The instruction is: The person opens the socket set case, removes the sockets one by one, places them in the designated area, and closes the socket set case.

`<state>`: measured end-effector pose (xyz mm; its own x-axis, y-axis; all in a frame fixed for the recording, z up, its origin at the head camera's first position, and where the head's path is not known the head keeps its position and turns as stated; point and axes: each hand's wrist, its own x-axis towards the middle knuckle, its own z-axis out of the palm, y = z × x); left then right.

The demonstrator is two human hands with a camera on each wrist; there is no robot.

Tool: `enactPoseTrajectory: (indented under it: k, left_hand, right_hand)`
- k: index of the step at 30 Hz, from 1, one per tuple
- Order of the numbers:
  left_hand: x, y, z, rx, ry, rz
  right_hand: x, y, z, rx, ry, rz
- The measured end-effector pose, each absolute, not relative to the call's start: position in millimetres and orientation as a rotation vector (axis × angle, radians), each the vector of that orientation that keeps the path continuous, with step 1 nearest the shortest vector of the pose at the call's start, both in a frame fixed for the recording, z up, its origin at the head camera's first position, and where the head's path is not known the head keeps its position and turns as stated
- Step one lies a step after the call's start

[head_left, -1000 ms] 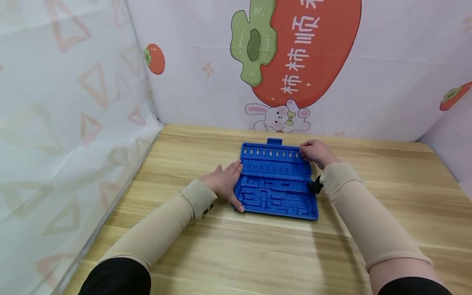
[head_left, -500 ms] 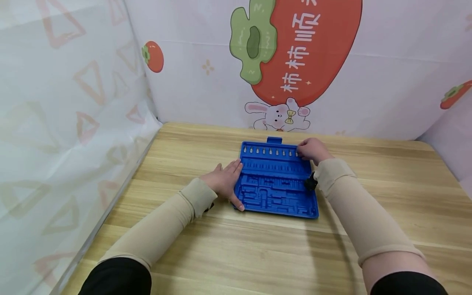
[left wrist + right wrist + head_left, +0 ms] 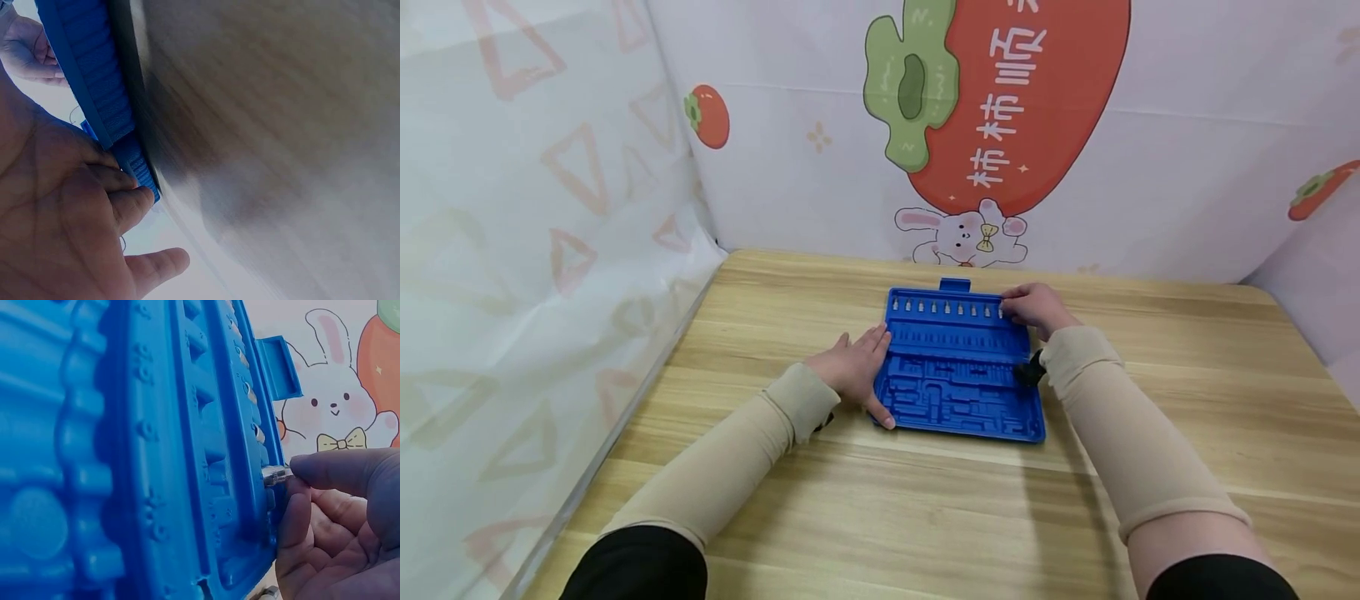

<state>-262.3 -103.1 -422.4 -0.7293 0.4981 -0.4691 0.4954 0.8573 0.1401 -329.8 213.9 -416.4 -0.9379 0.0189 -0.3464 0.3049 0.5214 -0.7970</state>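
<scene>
Closest to me, my left hand (image 3: 853, 371) lies spread along the left side of the unfolded blue case (image 3: 985, 402), thumb at the near corner, fingers against the edge and curled round nothing; I am bracing rather than gripping, so a hard push from the other side could skid or swivel the case across the wooden table (image 3: 850, 517). At the right edge the black device (image 3: 1030, 372) on my right wrist sits close over the case, and if I drop that wrist it could knock the rim and jolt everything. Also on that side, the right wrist view catches a small metallic piece (image 3: 269, 592) beside the case, too cut off to identify, and a careless sweep might send it rolling. Farther out, my right hand (image 3: 1037, 308) pinches a silvery bit (image 3: 275, 475) between thumb and forefinger at the right end of the row in the far half; I hold only its outer end and cannot tell how deep it sits, so a slanted push could twist it free or let it slip. The neighbouring bits (image 3: 947, 307) stand near enough that a slip leftward could bump one loose, and beyond them the latch tab (image 3: 955, 285) juts out where a knuckle might catch
</scene>
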Motion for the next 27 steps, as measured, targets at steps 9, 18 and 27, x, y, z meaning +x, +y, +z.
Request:
enactPoseTrajectory:
  k: [9,18,27]
  left_hand:
    - [-261.4,-102.4,-422.0,0.727,2.534,0.012]
    - [-259.2,-101.7,-419.4,0.722,2.527,0.009]
    - [-259.0,-101.1,-416.9,0.726,2.526,-0.015]
  right_hand:
    - [-326.4,213.0,-421.3,0.26,2.547,-1.389]
    - [-319.7,210.8,-427.2,0.298,2.587,-1.458]
    - [-316.7,214.0,-427.1,0.325,2.56,-1.565]
